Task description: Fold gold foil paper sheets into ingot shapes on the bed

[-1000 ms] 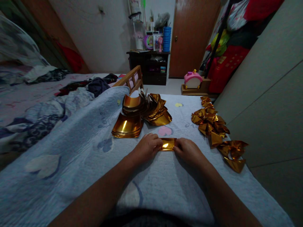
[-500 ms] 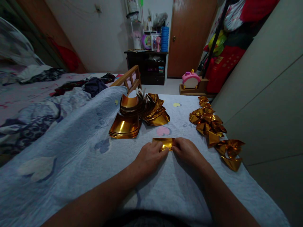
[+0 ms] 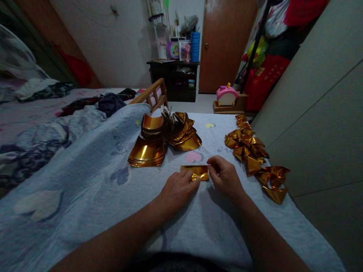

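A small folded strip of gold foil paper lies flat on the blue bedspread. The fingers of my left hand press on its left part and lower edge. At the strip's upper right corner is my right hand, its thumb and index finger curled close to the edge, with the fingertips too small to read in detail. Beyond the hands, fanned stacks of gold sheets spread over the cloth. Folded gold foil pieces form a heap along the right side.
A wooden rail stands behind the stacks. Rumpled clothes and bedding cover the left side. A dark shelf, a pink toy and a door are at the back; a pale cabinet borders the right.
My right hand has lifted off the strip's lower right part and moved up to its upper right corner. My left hand stays on the foil. The view has shifted slightly.
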The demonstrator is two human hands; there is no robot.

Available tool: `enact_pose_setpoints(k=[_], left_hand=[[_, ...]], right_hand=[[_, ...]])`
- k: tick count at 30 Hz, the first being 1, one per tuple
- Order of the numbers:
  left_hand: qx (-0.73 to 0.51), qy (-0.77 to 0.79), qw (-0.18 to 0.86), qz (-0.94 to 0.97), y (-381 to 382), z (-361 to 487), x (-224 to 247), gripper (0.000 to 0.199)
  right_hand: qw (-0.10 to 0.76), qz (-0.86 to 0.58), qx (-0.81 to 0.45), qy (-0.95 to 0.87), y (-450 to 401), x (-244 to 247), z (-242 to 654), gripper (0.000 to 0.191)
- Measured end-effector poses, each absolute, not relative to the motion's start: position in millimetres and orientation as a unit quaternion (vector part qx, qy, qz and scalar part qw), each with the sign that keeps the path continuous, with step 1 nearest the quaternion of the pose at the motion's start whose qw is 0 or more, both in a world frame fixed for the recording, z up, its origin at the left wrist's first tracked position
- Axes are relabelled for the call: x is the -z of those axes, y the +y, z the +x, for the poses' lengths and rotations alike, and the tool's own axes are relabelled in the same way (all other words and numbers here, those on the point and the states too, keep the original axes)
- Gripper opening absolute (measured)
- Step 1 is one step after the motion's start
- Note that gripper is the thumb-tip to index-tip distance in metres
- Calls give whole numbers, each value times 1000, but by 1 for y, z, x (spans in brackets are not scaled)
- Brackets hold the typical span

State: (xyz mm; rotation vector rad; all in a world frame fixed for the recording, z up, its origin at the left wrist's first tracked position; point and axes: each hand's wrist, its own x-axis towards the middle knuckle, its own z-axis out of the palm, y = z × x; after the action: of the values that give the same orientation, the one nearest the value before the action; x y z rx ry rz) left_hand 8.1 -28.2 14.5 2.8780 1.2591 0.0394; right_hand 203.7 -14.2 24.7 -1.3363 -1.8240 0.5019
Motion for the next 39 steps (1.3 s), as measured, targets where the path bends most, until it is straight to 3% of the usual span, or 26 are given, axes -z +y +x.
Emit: enact_pose_setpoints(k=[3, 9, 16, 22, 39], left_hand=[[-16, 398, -8, 917, -28, 8, -15, 26], [-59, 379, 8, 923, -21, 3, -7, 26], [-147, 382, 234, 882, 3, -7, -7, 17], [-174, 384, 317, 850, 13, -19, -7, 6], [-118, 408, 292, 857, 22, -32, -10, 10]], right_hand=[[376, -457, -231, -772, -18, -19, 193, 14], [254, -505, -252, -785, -20, -10, 185, 21], [164, -554, -209, -789, -18, -10, 180, 16], [131, -558, -187, -798, -17, -11, 177, 18], [83, -630, -102, -765, -21, -16, 155, 22]])
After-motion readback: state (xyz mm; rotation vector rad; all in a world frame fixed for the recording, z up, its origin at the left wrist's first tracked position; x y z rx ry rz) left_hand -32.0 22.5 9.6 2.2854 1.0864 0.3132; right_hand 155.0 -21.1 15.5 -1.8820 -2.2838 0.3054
